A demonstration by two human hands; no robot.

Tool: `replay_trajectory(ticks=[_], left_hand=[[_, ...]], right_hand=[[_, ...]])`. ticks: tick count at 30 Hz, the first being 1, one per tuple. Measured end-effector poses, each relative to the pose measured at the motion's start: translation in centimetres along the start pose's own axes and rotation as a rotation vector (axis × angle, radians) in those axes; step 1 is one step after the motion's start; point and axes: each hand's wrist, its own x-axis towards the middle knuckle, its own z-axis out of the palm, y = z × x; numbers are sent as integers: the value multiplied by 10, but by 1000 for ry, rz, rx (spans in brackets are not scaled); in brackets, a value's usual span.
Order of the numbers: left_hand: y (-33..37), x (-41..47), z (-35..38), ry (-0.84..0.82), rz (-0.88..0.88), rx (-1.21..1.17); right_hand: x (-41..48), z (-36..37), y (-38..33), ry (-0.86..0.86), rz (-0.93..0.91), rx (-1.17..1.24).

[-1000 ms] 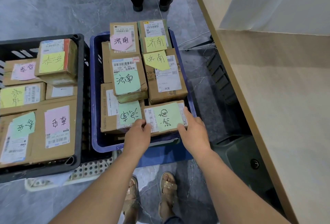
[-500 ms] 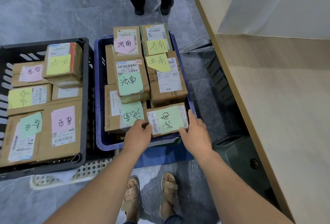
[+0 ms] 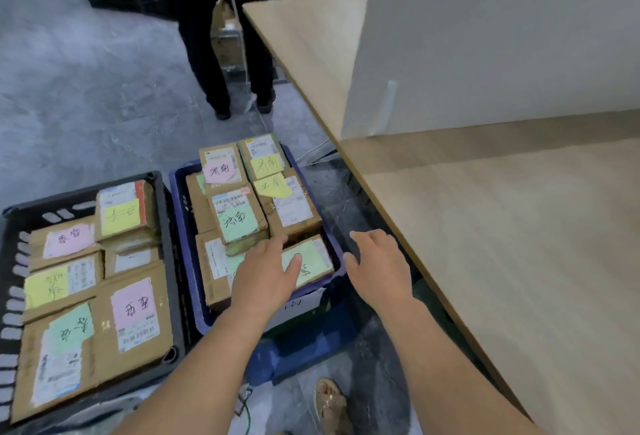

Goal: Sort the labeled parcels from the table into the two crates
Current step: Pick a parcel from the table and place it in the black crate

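now your left hand (image 3: 265, 278) lies flat, palm down and fingers spread, on the small brown cardboard parcel with the green note (image 3: 310, 261) in the near right corner of the blue plastic crate (image 3: 337, 244). it presses on the parcel; it does not pinch it. your right hand (image 3: 379, 266) hangs open, fingers loosely apart, just outside the crate's right wall, holding nothing and touching no parcel as far as you can see.

key relation: the green-note parcel lies under the fingertips of your left hand and just to the left of your right hand, with the blue wall between that hand and the parcel. its long axis runs roughly left to right, tilted a little away on the right end. left hand is the nearer by far; it is already in contact.

judgement: this parcel looks seated, so the step in hand is the release. the light wooden surface (image 3: 519, 261) on your right shows no parcels in the part in view, and both the blue crate and the black plastic crate (image 3: 166, 261) beside it are packed. sorting is probably at or close to its end.

risk: the parcel rests slightly askew on those below; lift the left hand straight up so it does not drag. the frame is blurred, so the handwriting on the note cannot be read with confidence.
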Motion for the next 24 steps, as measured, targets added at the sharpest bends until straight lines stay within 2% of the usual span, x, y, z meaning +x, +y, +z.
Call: replay_trajectory(ticks=[10, 19, 24], left_hand=[[69, -48, -41, -28, 424, 104], [164, -100, -11, -97, 791, 79], [213, -142, 13, -144, 922, 44]], right_hand=[[-119, -89, 8, 226, 223, -109], [-227, -136, 55, 389, 518, -174], [-286, -153, 86, 483, 638, -170]])
